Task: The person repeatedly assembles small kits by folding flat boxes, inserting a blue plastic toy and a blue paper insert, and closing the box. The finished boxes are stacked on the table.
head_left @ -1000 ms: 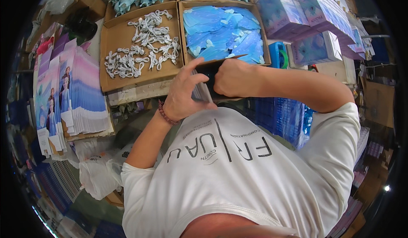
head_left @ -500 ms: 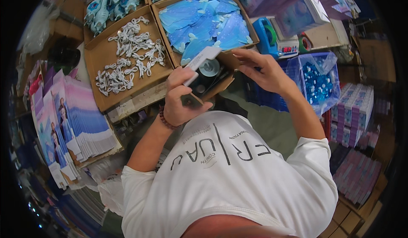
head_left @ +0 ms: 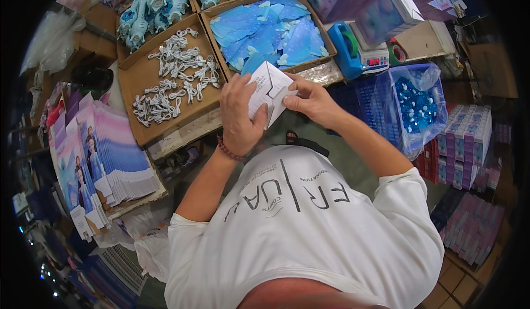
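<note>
Between my hands, in front of my chest, is a small carton (head_left: 267, 88) with white printed faces and folded end flaps. My left hand (head_left: 238, 113) lies along its left side, fingers behind and thumb pressed on the near face. My right hand (head_left: 313, 100) grips the carton's right edge with the thumb over the flap. What lies inside the carton is hidden by the flaps. Just beyond it, a shallow cardboard tray (head_left: 330, 43) holds blue printed wing-like sheets (head_left: 265, 27). Left of that, another tray (head_left: 130, 83) holds bundled white cables (head_left: 179, 69).
Pale blue figure-shaped pieces (head_left: 146, 16) fill the back left. A blue scale (head_left: 353, 49) sits right of the trays, near stacked purple boxes (head_left: 386, 11). Below is a blue crate (head_left: 353, 102) with a bag of blue gem-like pieces (head_left: 414, 105). Folded printed cartons (head_left: 118, 149) stand at left.
The carton was open at the top, showing a round pale part inside; its flaps are now folded over. My right hand has moved inward onto the carton's edge.
</note>
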A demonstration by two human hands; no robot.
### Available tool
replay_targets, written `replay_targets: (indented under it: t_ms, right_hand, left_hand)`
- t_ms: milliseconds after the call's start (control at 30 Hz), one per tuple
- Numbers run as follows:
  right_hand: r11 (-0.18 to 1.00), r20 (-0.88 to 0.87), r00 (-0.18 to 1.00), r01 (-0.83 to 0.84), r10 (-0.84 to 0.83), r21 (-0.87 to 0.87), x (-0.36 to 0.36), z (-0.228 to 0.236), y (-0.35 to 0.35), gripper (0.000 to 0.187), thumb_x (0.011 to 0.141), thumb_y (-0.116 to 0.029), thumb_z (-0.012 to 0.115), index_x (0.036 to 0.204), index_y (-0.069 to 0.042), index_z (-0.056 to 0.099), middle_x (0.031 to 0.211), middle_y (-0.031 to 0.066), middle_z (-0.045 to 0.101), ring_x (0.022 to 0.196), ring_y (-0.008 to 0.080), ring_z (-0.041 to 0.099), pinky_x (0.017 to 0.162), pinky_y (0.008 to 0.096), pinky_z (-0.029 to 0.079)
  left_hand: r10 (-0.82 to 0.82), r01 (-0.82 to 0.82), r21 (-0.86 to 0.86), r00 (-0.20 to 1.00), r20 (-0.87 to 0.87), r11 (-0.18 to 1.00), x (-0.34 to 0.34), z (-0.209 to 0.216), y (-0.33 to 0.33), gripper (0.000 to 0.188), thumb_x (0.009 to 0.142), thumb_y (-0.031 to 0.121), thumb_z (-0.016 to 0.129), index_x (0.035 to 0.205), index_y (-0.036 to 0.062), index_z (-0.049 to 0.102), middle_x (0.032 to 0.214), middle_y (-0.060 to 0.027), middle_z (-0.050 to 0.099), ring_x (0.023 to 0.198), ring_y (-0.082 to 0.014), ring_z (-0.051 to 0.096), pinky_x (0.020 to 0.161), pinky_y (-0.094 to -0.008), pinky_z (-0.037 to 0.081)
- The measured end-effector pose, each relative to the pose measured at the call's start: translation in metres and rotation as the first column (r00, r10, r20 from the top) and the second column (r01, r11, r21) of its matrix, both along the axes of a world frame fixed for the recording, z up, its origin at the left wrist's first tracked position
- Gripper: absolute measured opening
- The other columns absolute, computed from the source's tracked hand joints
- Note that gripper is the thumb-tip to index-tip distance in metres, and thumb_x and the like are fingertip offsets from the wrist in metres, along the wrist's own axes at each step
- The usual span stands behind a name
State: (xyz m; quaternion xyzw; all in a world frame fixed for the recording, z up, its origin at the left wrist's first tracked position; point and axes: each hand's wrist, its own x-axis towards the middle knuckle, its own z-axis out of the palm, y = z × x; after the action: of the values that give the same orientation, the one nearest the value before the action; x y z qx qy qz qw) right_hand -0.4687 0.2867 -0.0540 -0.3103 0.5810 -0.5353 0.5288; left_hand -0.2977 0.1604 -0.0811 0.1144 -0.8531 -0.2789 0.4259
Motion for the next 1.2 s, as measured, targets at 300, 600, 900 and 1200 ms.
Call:
replay_targets:
  t_ms: [300,600,900,1200]
  right_hand:
    - [0.993,-0.085,0.989,0.120,-0.120,0.000,0.005,-0.002,0.000,0.021,0.081,-0.014,0.070,0.094,-0.001,0.060,0.140,0.0142,0.039,0.116,0.0228,0.051,0.094,0.0351,0.045]
    - [0.993,-0.394,0.918,0.005,-0.052,-0.120,0.003,-0.002,-0.001,0.026,0.088,-0.020,0.066,0.111,-0.008,0.063,0.133,0.0178,0.047,0.114,0.0265,0.053,0.092,0.0363,0.047]
    - [0.994,-0.470,0.876,0.100,-0.110,-0.046,0.003,0.007,-0.018,0.033,0.090,-0.019,0.064,0.119,-0.004,0.058,0.123,0.0160,0.056,0.112,0.0243,0.055,0.094,0.0345,0.046]
    - [1.000,-0.235,0.972,0.010,-0.014,-0.021,-0.059,-0.017,0.010,0.042,0.095,-0.021,0.062,0.131,-0.003,0.050,0.121,0.0074,0.057,0.111,0.0152,0.053,0.095,0.0297,0.043]
  left_hand:
    - [-0.041,0.045,-0.048,0.995,0.087,0.998,-0.002,0.005,-0.001,0.015,0.084,0.012,0.068,0.094,0.0015,0.068,0.117,-0.0148,0.062,0.117,-0.0383,0.053,0.098,-0.0450,0.045]
    - [-0.073,0.080,-0.045,0.987,0.146,0.996,-0.002,0.011,-0.008,0.013,0.083,0.013,0.069,0.090,0.0020,0.071,0.116,-0.0152,0.063,0.116,-0.0391,0.054,0.098,-0.0455,0.045]
    - [-0.171,0.172,-0.015,0.984,0.058,0.985,-0.004,0.000,-0.012,0.032,0.079,0.016,0.075,0.106,0.0021,0.065,0.126,-0.0210,0.056,0.120,-0.0417,0.053,0.098,-0.0451,0.046]
    - [-0.553,0.351,0.552,0.794,0.253,0.756,-0.016,-0.076,-0.013,0.131,0.049,0.029,0.092,0.150,0.0026,0.013,0.145,-0.0239,0.031,0.136,-0.0419,0.032,0.114,-0.0464,0.029]
